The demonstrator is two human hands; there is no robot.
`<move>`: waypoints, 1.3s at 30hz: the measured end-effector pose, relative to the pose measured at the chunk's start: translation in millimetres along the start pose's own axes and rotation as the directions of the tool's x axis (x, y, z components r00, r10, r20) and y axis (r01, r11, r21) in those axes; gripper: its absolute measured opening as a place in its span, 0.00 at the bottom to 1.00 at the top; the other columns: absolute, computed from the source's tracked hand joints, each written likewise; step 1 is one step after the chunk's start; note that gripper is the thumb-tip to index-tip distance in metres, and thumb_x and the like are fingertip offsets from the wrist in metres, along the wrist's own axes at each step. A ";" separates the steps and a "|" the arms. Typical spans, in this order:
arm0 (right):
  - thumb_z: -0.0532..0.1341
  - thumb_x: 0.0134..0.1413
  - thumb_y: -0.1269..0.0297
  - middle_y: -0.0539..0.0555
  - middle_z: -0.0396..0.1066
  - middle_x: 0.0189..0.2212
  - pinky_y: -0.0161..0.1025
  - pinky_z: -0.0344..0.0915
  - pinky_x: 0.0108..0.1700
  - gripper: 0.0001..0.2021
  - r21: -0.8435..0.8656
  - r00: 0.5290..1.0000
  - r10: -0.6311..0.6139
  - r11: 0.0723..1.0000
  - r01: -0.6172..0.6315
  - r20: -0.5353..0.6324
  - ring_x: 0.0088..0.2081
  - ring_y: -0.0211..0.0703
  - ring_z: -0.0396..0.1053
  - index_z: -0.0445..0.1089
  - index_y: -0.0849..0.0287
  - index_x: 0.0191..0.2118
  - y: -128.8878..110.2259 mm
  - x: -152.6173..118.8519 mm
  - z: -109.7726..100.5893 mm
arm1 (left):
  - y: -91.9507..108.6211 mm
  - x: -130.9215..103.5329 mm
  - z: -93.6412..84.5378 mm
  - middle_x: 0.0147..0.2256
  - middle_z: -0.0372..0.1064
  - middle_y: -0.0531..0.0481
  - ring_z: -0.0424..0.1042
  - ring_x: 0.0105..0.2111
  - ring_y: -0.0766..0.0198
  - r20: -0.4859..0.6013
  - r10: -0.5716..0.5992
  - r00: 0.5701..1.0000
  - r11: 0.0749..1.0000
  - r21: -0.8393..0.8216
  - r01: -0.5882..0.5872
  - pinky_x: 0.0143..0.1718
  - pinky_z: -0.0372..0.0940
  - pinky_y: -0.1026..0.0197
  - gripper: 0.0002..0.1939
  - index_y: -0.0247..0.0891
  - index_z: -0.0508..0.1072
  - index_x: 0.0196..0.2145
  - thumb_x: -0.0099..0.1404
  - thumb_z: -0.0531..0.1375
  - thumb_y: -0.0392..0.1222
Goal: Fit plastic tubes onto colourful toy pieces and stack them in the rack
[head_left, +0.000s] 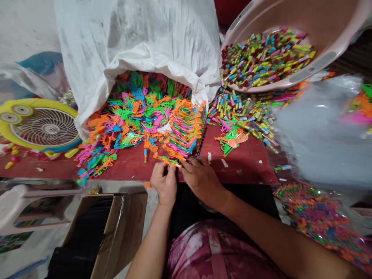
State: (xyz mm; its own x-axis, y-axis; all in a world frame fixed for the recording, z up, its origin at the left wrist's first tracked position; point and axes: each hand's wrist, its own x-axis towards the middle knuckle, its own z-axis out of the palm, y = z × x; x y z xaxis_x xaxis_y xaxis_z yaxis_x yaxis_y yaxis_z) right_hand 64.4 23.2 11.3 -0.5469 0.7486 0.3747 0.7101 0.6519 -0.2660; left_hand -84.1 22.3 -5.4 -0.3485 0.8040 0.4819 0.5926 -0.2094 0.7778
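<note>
At the table's front edge, my left hand (pixel 165 183) is closed, its thumb and fingers pinching small orange and green plastic pieces (pixel 167 160). My right hand (pixel 203 181) lies just beside it, fingers stretched forward over the edge. Its thumb side is close to the right end of the held pieces; whether it touches them I cannot tell. Right ahead of both hands runs a neat row of stacked plastic pieces (pixel 188 128) in orange, green, pink and blue. A loose heap of the same pieces (pixel 139 108) spills from a white sack (pixel 139 35) behind.
A pink basin (pixel 328 58) of small colourful tubes tilts at the back right. Loose tubes (pixel 255 120) and a small pile of pieces (pixel 232 135) lie on the red table (pixel 247 170). Clear plastic bags (pixel 319 135) are right, a yellow fan (pixel 49 126) left, a cardboard box (pixel 128 232) below.
</note>
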 end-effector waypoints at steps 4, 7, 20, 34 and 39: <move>0.55 0.65 0.71 0.57 0.70 0.56 0.52 0.56 0.59 0.14 0.012 1.000 -0.003 1.000 0.004 -0.009 0.59 0.52 0.61 0.71 0.61 0.52 0.3 -1.4 1.8 | -0.1 -2.5 0.1 0.27 0.65 0.54 0.64 0.29 0.65 -0.001 0.081 0.997 0.994 0.078 -0.081 0.33 0.60 0.63 0.07 0.39 0.72 0.30 0.64 0.61 0.43; 0.55 0.65 0.72 0.58 0.71 0.56 0.52 0.56 0.59 0.13 0.024 1.000 -0.004 1.000 0.005 -0.022 0.59 0.51 0.61 0.72 0.60 0.51 0.7 -1.1 1.4 | -2.7 -3.8 -0.1 0.28 0.66 0.53 0.64 0.30 0.65 -0.003 0.123 0.992 0.986 0.109 -0.122 0.34 0.60 0.63 0.07 0.39 0.73 0.30 0.64 0.61 0.43; 0.54 0.65 0.72 0.60 0.71 0.54 0.52 0.57 0.56 0.16 0.071 1.000 0.020 0.997 -0.018 -0.015 0.57 0.51 0.61 0.69 0.60 0.56 -0.4 0.4 -3.0 | -6.6 2.1 1.7 0.30 0.61 0.55 0.62 0.29 0.69 -0.041 -0.015 0.999 0.988 -0.154 0.008 0.33 0.60 0.66 0.08 0.38 0.70 0.31 0.61 0.64 0.43; 0.55 0.65 0.72 0.57 0.72 0.52 0.51 0.56 0.58 0.13 0.105 1.000 0.016 0.994 -0.015 -0.007 0.57 0.50 0.62 0.71 0.59 0.51 0.2 0.0 -5.4 | 11.9 7.0 -16.7 0.40 0.68 0.47 0.71 0.41 0.61 0.145 -0.001 0.989 0.992 -0.126 0.020 0.44 0.68 0.59 0.16 0.39 0.67 0.45 0.61 0.63 0.47; 0.54 0.66 0.71 0.56 0.74 0.48 0.50 0.55 0.59 0.11 0.120 1.000 0.019 0.993 -0.018 -0.005 0.56 0.49 0.63 0.72 0.59 0.47 0.5 0.7 -4.5 | 23.6 20.8 -21.1 0.39 0.69 0.50 0.71 0.40 0.62 -0.004 0.043 0.999 0.989 -0.140 -0.043 0.46 0.68 0.59 0.18 0.40 0.70 0.43 0.58 0.67 0.47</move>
State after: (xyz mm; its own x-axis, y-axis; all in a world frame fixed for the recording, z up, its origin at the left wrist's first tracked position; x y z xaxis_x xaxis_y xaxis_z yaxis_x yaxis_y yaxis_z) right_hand 66.4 23.4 15.4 -0.5309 0.7603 0.3744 0.6615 0.6479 -0.3777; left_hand -92.7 22.3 31.5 -0.3255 0.7921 0.5163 0.4994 -0.3197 0.8053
